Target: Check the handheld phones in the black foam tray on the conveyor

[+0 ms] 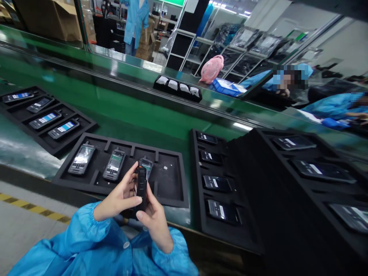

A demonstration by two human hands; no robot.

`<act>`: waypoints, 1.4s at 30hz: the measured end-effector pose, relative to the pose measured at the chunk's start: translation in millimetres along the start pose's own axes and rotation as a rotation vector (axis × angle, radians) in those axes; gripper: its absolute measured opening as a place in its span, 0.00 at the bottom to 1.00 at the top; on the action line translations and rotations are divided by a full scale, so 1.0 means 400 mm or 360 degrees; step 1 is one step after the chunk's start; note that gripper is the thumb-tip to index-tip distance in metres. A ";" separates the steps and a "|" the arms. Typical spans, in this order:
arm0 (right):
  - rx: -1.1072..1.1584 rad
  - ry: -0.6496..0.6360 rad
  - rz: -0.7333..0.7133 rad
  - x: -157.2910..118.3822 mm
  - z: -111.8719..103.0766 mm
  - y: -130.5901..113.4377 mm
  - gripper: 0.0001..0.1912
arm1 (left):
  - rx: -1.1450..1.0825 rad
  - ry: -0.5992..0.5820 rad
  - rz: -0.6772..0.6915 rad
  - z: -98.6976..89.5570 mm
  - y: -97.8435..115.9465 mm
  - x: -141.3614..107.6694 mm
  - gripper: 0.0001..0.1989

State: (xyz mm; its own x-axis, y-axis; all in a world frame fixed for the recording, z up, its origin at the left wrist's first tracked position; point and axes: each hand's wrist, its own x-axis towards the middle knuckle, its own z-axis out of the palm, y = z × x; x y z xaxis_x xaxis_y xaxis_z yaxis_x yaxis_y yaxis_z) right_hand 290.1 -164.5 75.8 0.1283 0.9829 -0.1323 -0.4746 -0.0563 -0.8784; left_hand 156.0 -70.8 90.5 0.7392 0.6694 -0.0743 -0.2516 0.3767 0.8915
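Nearest the camera, two blue sleeves [94, 249] lead up to the hands, which meet over the front edge of the green tabletop [138, 115]. The left hand [119, 197] and the right hand [155, 220] both grip one black handset [141, 188], held upright and edge-on between them; the left fingers [130, 178] curl closed around its left side with the thumb laid across the lower part, while the right fingers wrap it from below (how far they reach behind it cannot be told). Directly behind the handset lies a black foam tray [169, 184] with four slots: two hold handsets with screens up, a third unit [147, 165] sits just behind the held one, and the rightmost slot is bare. To the right stands a stack of similar trays [258, 184] with dark-screened units. Further left, another tray [46, 115] carries four handsets with lit screens. Across the tabletop sits a small tray of white parts [178, 87], a pink bag [212, 68] beyond it, and other people in blue coats at the far side.
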 end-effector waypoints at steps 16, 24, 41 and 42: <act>-0.0038 -0.0027 0.0068 -0.009 0.003 -0.001 0.48 | 0.0301 -0.0026 0.0054 0.012 0.002 -0.012 0.54; 0.0019 -0.0039 0.0031 -0.006 -0.006 0.025 0.45 | 0.0337 0.0069 0.0026 0.015 0.000 -0.003 0.51; 0.0136 0.0501 0.0181 -0.002 -0.094 -0.024 0.21 | 0.0712 0.0364 -0.0116 -0.123 -0.020 -0.029 0.29; 0.0024 0.0622 0.0098 -0.001 -0.118 -0.037 0.22 | 0.0790 0.0397 -0.0065 -0.120 -0.023 -0.024 0.28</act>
State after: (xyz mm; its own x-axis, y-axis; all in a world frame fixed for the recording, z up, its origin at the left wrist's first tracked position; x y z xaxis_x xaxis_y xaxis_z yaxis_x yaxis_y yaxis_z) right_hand 338.2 -172.5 67.0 0.4197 0.8365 -0.3523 -0.5044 -0.1078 -0.8567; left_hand 121.3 -49.8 61.6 0.5568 0.8146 -0.1627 0.1432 0.0988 0.9848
